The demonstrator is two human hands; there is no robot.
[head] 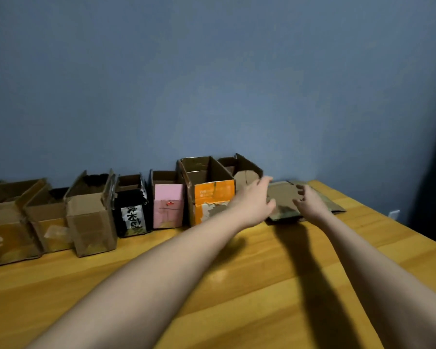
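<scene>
Both hands were released, grasping nothing. The left hand (256, 197) and right hand (311, 201) were extended, fingers loosely spread, over the flattened cardboard (283, 197), which lay right of centre on the table (262, 260). Contact could not be confirmed.

Advised: take opposite edges, lift level, draw toward the lower frame, where the tabletop lay open.

Constraints: the brown box (247, 170) and orange box (213, 195) stood just left; the table edge was near at right.

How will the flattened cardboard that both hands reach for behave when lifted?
The flattened cardboard lies thin and flat, so it is probably light. Visible creases and flaps suggest it may hinge or sag when lifted. Sheets seem stacked, so the top one might slide.
</scene>
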